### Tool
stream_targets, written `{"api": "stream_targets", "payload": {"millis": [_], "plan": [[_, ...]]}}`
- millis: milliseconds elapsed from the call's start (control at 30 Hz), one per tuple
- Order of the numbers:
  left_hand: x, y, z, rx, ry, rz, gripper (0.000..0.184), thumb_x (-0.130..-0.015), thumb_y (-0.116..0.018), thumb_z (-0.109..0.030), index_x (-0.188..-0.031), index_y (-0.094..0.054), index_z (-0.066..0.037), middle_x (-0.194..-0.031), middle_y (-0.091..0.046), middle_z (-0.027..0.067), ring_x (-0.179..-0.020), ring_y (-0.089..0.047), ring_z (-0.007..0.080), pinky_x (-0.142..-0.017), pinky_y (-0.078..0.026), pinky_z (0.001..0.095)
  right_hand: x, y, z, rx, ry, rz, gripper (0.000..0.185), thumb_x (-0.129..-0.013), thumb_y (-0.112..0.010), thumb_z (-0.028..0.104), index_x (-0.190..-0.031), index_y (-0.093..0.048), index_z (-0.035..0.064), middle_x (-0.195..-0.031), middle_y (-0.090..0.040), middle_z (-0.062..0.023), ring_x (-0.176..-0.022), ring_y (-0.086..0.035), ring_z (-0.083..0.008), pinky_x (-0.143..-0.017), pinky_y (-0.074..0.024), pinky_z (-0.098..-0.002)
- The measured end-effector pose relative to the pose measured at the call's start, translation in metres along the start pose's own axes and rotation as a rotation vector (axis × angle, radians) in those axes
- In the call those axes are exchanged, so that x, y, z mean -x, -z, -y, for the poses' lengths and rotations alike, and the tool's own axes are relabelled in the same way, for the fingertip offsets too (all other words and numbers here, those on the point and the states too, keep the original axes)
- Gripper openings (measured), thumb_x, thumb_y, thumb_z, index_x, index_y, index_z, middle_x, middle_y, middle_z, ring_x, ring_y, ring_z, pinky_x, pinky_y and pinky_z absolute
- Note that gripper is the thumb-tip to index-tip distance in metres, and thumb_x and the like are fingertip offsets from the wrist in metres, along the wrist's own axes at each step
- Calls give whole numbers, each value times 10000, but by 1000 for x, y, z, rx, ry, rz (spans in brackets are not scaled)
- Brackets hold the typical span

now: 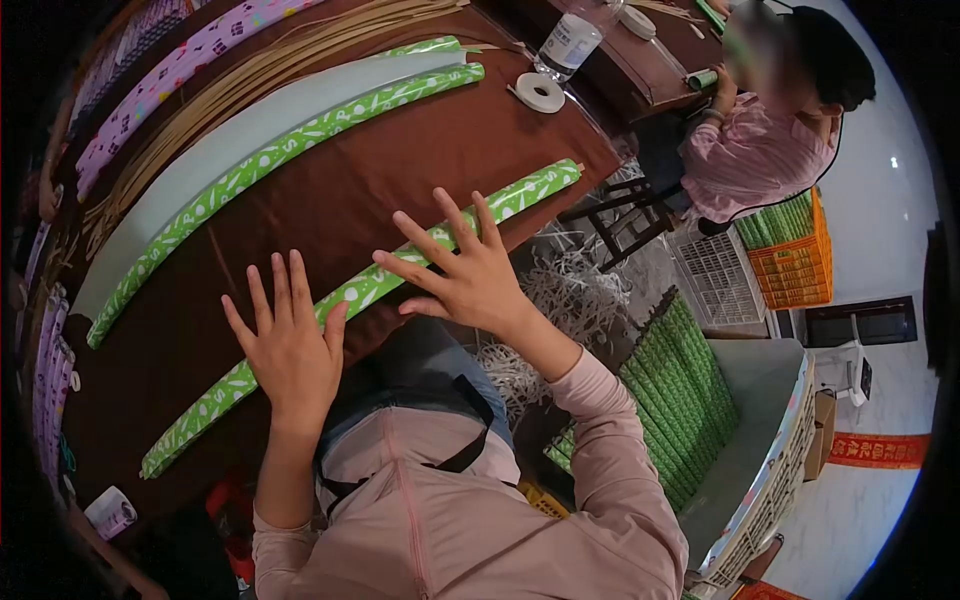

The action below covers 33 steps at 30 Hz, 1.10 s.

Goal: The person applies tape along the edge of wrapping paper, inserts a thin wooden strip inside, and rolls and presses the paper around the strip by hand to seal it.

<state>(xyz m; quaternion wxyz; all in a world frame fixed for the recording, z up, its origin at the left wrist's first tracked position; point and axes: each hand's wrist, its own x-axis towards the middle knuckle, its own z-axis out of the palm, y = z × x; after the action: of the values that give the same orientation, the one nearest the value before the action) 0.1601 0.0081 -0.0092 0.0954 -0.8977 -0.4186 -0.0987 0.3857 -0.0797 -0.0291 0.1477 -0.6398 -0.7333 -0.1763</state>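
A long green roll with white print (525,193) lies along the near edge of the brown table (330,190). My left hand (290,345) rests over its left half, palm down with fingers spread. Over the roll's right half is my right hand (465,265), also palm down, fingers wide apart. Neither hand is wrapped round the roll; whether the palms press on it cannot be made out. Farther back, a partly rolled green printed sheet (270,155) shows its pale inner side.
Thin tan strips (230,90), a purple printed roll (180,85), a white tape roll (540,92) and a bottle (572,42) lie beyond. A co-worker (760,150) sits at the upper right. Green rolls fill a crate (765,440) at the right; paper shreds (575,290) cover the floor.
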Motion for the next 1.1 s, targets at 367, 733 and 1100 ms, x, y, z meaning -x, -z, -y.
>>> {"api": "stream_targets", "payload": {"millis": [367,733,1100], "plan": [[-1,1,0,53,-29,-60,761,-917,-559,-550,-1468,-406,-48,-1445,-499,144,-1387,-391,373,-1154,-187,605,27,1,-40,95,-164,-32,762,-824,-332,803,-1434,-485,374,-1558,-364,-59,-1450,-230,-447,-1140,-98,-664],[0,0,0,79,-26,-68,753,-928,-554,-530,-1469,-396,-31,-1436,-506,151,-1384,-392,379,-1158,-187,602,64,-11,-108,245,-295,-117,844,-810,-290,845,-1442,-487,320,-1575,-327,-107,-1454,-194,-472,-1134,-30,-677],[-2,-1,2,94,-24,-56,743,-938,-554,-494,-1480,-367,-23,-1454,-479,167,-1385,-385,388,-1169,-174,598,97,-12,-160,374,-519,-149,1049,-835,-263,834,-1524,-300,43,-1595,-267,-142,-1495,-172,-345,-1170,-15,-605]]}}
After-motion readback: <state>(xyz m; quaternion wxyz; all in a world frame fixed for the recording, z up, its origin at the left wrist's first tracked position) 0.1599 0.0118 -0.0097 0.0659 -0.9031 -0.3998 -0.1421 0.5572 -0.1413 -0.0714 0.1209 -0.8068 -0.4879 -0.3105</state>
